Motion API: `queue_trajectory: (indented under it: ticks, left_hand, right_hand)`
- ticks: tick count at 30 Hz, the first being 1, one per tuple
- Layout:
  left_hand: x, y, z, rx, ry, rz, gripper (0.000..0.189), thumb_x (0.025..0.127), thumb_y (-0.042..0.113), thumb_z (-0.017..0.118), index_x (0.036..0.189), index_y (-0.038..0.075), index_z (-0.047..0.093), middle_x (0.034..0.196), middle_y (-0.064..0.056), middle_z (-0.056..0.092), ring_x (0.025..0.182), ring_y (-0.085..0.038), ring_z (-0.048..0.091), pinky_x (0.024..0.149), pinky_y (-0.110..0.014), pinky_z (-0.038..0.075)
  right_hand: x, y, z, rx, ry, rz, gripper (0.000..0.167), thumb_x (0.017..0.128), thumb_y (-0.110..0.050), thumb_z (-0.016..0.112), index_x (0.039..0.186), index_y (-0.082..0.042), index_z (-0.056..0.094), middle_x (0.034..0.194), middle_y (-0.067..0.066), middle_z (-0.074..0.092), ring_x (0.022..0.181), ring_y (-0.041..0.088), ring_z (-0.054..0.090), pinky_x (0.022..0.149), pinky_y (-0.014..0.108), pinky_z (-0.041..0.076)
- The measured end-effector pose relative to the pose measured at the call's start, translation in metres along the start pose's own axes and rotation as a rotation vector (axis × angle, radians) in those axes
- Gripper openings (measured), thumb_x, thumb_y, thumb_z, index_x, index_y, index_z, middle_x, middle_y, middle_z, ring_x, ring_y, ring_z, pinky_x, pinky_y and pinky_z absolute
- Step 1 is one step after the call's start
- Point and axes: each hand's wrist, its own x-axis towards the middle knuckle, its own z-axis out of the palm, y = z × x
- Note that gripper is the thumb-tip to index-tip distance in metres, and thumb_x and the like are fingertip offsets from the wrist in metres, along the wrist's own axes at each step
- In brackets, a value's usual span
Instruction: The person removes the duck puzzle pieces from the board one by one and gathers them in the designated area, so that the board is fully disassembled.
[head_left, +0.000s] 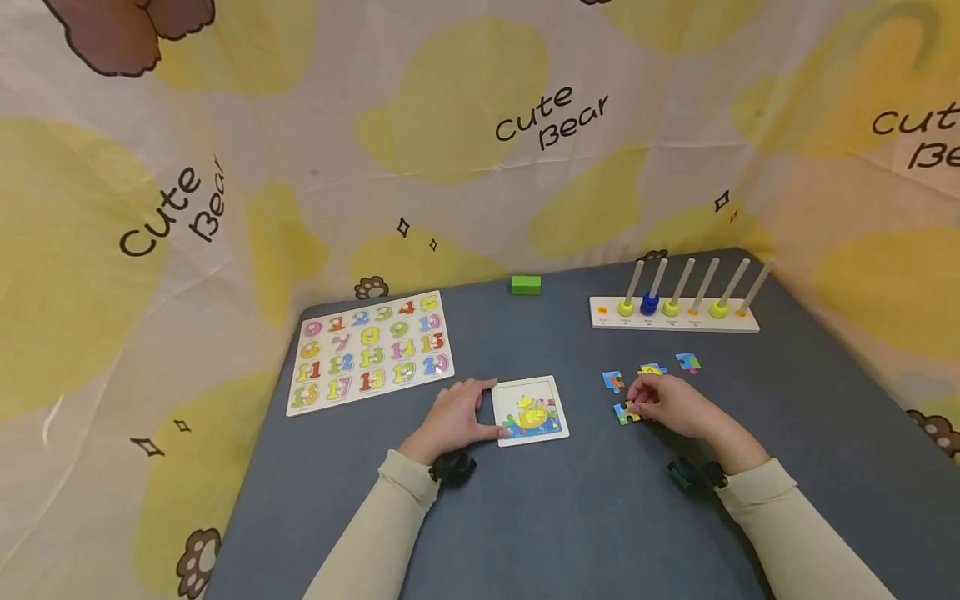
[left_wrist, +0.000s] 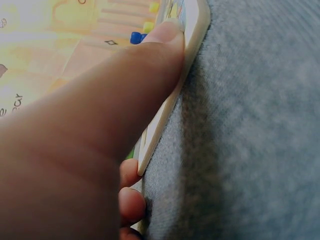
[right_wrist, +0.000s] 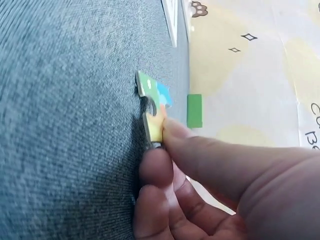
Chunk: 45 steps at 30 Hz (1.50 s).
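A square white jigsaw board (head_left: 531, 439) with a yellow duck picture lies on the grey table. My left hand (head_left: 455, 418) holds its left side, the thumb (left_wrist: 167, 45) over the picture's lower left and the other fingers at the upper left corner. To the right, my right hand (head_left: 672, 404) pinches a jigsaw piece (right_wrist: 154, 107) of green, blue and yellow between thumb and index finger, close to the tabletop. Near that hand lie three loose jigsaw pieces: one (head_left: 612, 382) to its left, one (head_left: 653, 368) partly hidden behind it, and one (head_left: 687, 362) farther back.
A number puzzle board (head_left: 371, 353) lies at the left. At the back stands a green block (head_left: 526, 285). A white base with upright pegs (head_left: 675, 318), carrying yellow and blue beads, is at the back right. A printed cloth (head_left: 450, 108) hangs behind the table (head_left: 540, 533).
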Motion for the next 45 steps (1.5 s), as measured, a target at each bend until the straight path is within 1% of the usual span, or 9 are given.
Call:
queue_trajectory:
  ticks: [9, 16, 22, 27, 30, 34, 38, 42, 45]
  left_hand:
    - [-0.004, -0.002, 0.005, -0.023, -0.002, -0.007, 0.093, 0.081, 0.059, 0.086, 0.153, 0.01, 0.055, 0.084, 0.003, 0.047, 0.076, -0.014, 0.043, 0.074, -0.036, 0.031]
    - [0.0, -0.001, 0.003, -0.019, 0.011, 0.0, 0.093, 0.08, 0.059, 0.086, 0.153, 0.01, 0.054, 0.084, 0.003, 0.047, 0.077, -0.014, 0.043, 0.074, -0.036, 0.031]
    - [0.002, 0.0, 0.002, -0.014, 0.009, -0.003, 0.093, 0.08, 0.059, 0.086, 0.153, 0.01, 0.054, 0.084, 0.004, 0.048, 0.077, -0.014, 0.043, 0.074, -0.035, 0.031]
    - [0.002, 0.001, 0.001, -0.011, 0.004, -0.009, 0.093, 0.08, 0.058, 0.087, 0.153, 0.01, 0.054, 0.085, 0.003, 0.048, 0.077, -0.015, 0.044, 0.074, -0.035, 0.031]
    - [0.001, 0.001, 0.001, -0.011, 0.001, -0.009, 0.094, 0.08, 0.059, 0.086, 0.153, 0.01, 0.054, 0.084, 0.003, 0.048, 0.077, -0.015, 0.043, 0.073, -0.035, 0.031]
    - [0.0, -0.003, 0.0, -0.02, 0.002, -0.01, 0.094, 0.08, 0.06, 0.086, 0.153, 0.011, 0.054, 0.084, 0.003, 0.048, 0.076, -0.015, 0.043, 0.073, -0.036, 0.03]
    - [-0.001, -0.005, -0.001, -0.014, 0.01, -0.009, 0.092, 0.081, 0.061, 0.085, 0.153, 0.012, 0.055, 0.084, 0.003, 0.048, 0.075, -0.015, 0.042, 0.073, -0.035, 0.03]
    - [-0.001, -0.004, -0.003, -0.02, 0.003, -0.004, 0.093, 0.081, 0.061, 0.085, 0.152, 0.01, 0.055, 0.085, 0.003, 0.047, 0.076, -0.015, 0.042, 0.074, -0.035, 0.031]
    - [-0.001, -0.001, -0.003, -0.026, -0.009, -0.001, 0.095, 0.08, 0.062, 0.085, 0.153, 0.009, 0.054, 0.086, 0.003, 0.048, 0.077, -0.014, 0.043, 0.075, -0.036, 0.032]
  right_hand:
    - [0.001, -0.011, 0.007, -0.102, 0.032, 0.03, 0.016, 0.092, -0.004, 0.079, 0.092, -0.007, 0.063, 0.078, -0.001, 0.058, 0.072, 0.016, 0.052, 0.065, 0.03, 0.043]
    - [0.001, -0.017, 0.005, -0.176, 0.047, 0.038, 0.021, 0.091, -0.003, 0.08, 0.088, -0.008, 0.06, 0.076, 0.0, 0.054, 0.07, 0.017, 0.05, 0.065, 0.034, 0.041]
    - [-0.001, -0.018, 0.004, -0.248, 0.099, 0.033, 0.022, 0.09, -0.006, 0.082, 0.087, -0.008, 0.06, 0.073, 0.0, 0.05, 0.065, 0.016, 0.046, 0.062, 0.035, 0.037]
    - [0.001, -0.027, 0.01, -0.249, 0.134, 0.024, 0.019, 0.091, -0.005, 0.08, 0.087, -0.01, 0.062, 0.072, -0.002, 0.051, 0.064, 0.015, 0.047, 0.061, 0.034, 0.038]
    - [0.009, -0.044, 0.021, -0.214, 0.143, -0.009, 0.014, 0.093, -0.005, 0.078, 0.09, -0.011, 0.066, 0.073, -0.002, 0.052, 0.066, 0.015, 0.049, 0.06, 0.032, 0.041]
    - [0.029, -0.071, 0.044, -0.18, 0.1, -0.114, 0.006, 0.095, -0.007, 0.078, 0.099, -0.008, 0.075, 0.077, -0.004, 0.054, 0.07, 0.014, 0.05, 0.063, 0.031, 0.043]
    - [0.052, -0.09, 0.07, -0.182, 0.036, -0.21, 0.018, 0.098, -0.009, 0.075, 0.115, -0.004, 0.077, 0.083, -0.005, 0.054, 0.074, 0.012, 0.05, 0.067, 0.03, 0.044]
    - [0.067, -0.095, 0.089, -0.251, -0.01, -0.216, 0.029, 0.098, -0.008, 0.073, 0.127, -0.002, 0.074, 0.084, -0.003, 0.051, 0.071, 0.012, 0.047, 0.066, 0.03, 0.041]
    - [0.069, -0.095, 0.097, -0.314, -0.017, -0.187, 0.032, 0.095, -0.006, 0.075, 0.127, -0.002, 0.074, 0.082, -0.002, 0.048, 0.069, 0.013, 0.044, 0.064, 0.03, 0.038]
